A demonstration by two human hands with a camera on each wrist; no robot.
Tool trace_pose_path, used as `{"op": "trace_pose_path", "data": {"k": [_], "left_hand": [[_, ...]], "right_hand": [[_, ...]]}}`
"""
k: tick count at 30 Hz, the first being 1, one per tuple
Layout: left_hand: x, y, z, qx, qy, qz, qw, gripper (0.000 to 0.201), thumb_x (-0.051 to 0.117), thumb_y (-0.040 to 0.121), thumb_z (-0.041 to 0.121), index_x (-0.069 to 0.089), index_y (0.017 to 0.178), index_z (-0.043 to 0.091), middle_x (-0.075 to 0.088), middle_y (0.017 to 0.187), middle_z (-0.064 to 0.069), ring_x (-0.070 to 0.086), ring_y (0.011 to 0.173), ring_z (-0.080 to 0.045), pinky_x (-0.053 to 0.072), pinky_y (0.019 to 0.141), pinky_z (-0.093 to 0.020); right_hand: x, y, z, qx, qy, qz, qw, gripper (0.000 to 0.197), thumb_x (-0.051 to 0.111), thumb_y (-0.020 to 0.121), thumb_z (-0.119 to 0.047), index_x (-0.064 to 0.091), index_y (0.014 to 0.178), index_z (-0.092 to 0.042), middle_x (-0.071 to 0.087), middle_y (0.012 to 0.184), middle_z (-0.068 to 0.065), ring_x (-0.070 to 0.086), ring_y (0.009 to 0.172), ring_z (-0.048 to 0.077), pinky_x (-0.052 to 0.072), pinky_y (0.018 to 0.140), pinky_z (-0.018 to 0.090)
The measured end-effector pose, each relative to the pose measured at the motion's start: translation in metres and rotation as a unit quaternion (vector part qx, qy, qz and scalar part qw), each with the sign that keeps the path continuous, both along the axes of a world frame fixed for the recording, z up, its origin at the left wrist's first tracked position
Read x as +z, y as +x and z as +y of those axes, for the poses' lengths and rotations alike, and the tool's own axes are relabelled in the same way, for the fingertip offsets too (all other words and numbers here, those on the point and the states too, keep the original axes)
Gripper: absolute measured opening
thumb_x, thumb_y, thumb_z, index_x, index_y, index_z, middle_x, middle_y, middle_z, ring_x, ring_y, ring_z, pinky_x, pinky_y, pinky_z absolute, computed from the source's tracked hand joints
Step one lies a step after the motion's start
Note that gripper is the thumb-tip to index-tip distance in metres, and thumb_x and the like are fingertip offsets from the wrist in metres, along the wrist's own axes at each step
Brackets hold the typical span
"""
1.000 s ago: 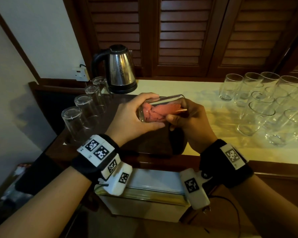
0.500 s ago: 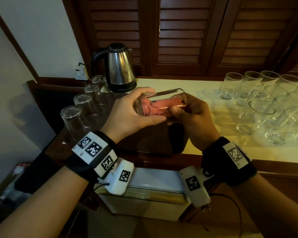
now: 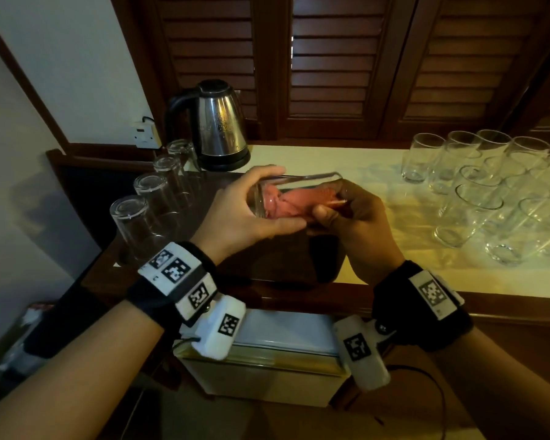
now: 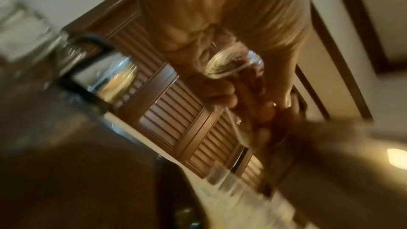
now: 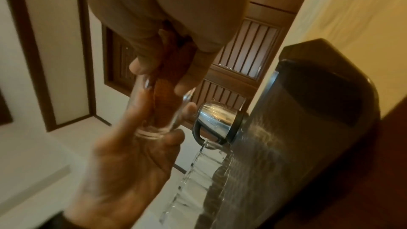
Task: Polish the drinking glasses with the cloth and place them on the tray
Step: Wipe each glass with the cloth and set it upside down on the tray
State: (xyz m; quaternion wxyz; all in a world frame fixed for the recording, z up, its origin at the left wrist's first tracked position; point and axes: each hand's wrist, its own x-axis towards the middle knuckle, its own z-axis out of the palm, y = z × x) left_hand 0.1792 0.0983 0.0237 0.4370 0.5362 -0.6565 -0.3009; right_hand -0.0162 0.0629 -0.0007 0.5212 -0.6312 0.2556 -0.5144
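Left hand (image 3: 235, 214) is gripping a clear drinking glass (image 3: 296, 195) on its side (base leftward); right hand (image 3: 359, 223) is pinching a pink cloth (image 3: 296, 201) inside it.

Left wrist view motion-blurred; right hand (image 3: 359, 227) fingers hidden inside glass (image 3: 299, 195).

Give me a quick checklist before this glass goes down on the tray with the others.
1. Left hand grips the glass: ok.
2. Pink cloth out of the glass: not ok, right hand holds it inside.
3. Glass polished all over: cannot tell.
4. Bare room on the dark tray beside the upturned glasses: ok.
5. Kettle apart from the hands: ok.
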Motion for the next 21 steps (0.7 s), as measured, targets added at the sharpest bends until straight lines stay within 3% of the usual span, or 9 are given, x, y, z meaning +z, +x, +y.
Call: {"op": "trace_pose_path", "data": {"k": [2,4,6,8,11,14,17,19,21], "left_hand": [[0.004,-0.007,0.002,-0.039,0.155,0.189,0.969,0.057,0.080,0.076,0.042,0.060,0.124,0.016,0.070,0.095,-0.007,0.061,0.059,-0.009,0.047,0.050,-0.016],[0.005,-0.006,0.001,-0.046,0.177,0.233,0.955,0.049,0.074,0.080,0.043,0.065,0.115,0.010,0.070,0.082,-0.013,0.054,0.052,-0.013,0.042,0.043,-0.016],[0.008,-0.003,0.001,-0.041,0.103,0.185,0.976,0.043,0.078,0.079,0.038,0.068,0.111,0.012,0.072,0.084,-0.008,0.057,0.054,-0.012,0.045,0.046,-0.017],[0.008,0.001,0.001,-0.007,-0.038,0.032,0.999,0.051,0.084,0.075,0.036,0.066,0.119,0.019,0.070,0.100,0.009,0.066,0.075,-0.003,0.054,0.065,-0.018],[0.005,0.002,0.004,0.016,-0.179,-0.136,0.974,0.069,0.089,0.066,0.035,0.060,0.128,0.030,0.054,0.117,0.029,0.056,0.106,0.015,0.045,0.091,-0.007],[0.012,-0.006,0.008,-0.009,-0.017,0.040,0.999,0.072,0.086,0.061,0.033,0.056,0.126,0.033,0.062,0.112,0.015,0.066,0.086,0.002,0.054,0.074,-0.014],[0.016,-0.010,0.011,-0.058,0.144,0.226,0.962,0.051,0.073,0.067,0.036,0.065,0.114,0.018,0.068,0.093,-0.002,0.056,0.058,-0.014,0.046,0.049,-0.016],[0.013,-0.007,0.011,-0.046,0.083,0.195,0.976,0.045,0.078,0.069,0.035,0.068,0.110,0.018,0.072,0.088,0.003,0.060,0.061,-0.014,0.050,0.052,-0.018],[0.009,-0.001,0.008,-0.013,-0.071,0.030,0.997,0.056,0.085,0.068,0.042,0.065,0.118,0.027,0.070,0.101,0.017,0.068,0.087,-0.005,0.056,0.076,-0.018]], "right_hand": [[0.005,-0.004,-0.002,-0.010,-0.097,0.039,0.994,0.028,0.064,0.086,0.007,0.063,0.103,-0.015,0.069,0.100,0.006,0.068,0.095,0.011,0.055,0.081,0.023],[0.007,-0.005,-0.003,-0.009,-0.151,0.087,0.985,0.036,0.064,0.084,0.011,0.062,0.105,-0.017,0.068,0.103,0.002,0.066,0.098,0.003,0.052,0.083,0.018],[0.009,-0.004,-0.003,-0.004,-0.117,0.087,0.989,0.026,0.066,0.085,0.004,0.062,0.105,-0.012,0.068,0.103,0.005,0.067,0.096,0.008,0.055,0.081,0.022],[0.009,-0.002,0.000,0.008,-0.049,0.056,0.997,0.016,0.064,0.091,-0.001,0.062,0.104,-0.010,0.067,0.099,0.008,0.068,0.088,0.013,0.058,0.071,0.026],[0.007,-0.002,0.004,0.011,0.029,0.014,0.999,0.013,0.059,0.094,0.002,0.062,0.104,-0.006,0.068,0.091,0.007,0.069,0.074,0.012,0.055,0.060,0.025],[0.004,-0.003,0.004,-0.010,0.009,0.001,1.000,0.014,0.065,0.091,-0.001,0.063,0.104,-0.006,0.070,0.093,0.008,0.070,0.083,0.021,0.058,0.068,0.031],[0.009,-0.004,0.003,-0.023,-0.073,0.043,0.996,0.028,0.068,0.084,-0.008,0.062,0.109,0.002,0.068,0.103,0.016,0.068,0.094,0.026,0.057,0.080,0.033],[0.013,-0.003,0.004,-0.003,-0.069,0.058,0.996,0.026,0.068,0.086,-0.005,0.061,0.109,0.002,0.068,0.102,0.016,0.069,0.083,0.017,0.057,0.070,0.027],[0.016,-0.003,0.006,0.013,-0.036,0.042,0.998,0.020,0.070,0.087,-0.006,0.060,0.104,-0.004,0.069,0.087,0.002,0.063,0.063,0.007,0.052,0.058,0.022]]}}
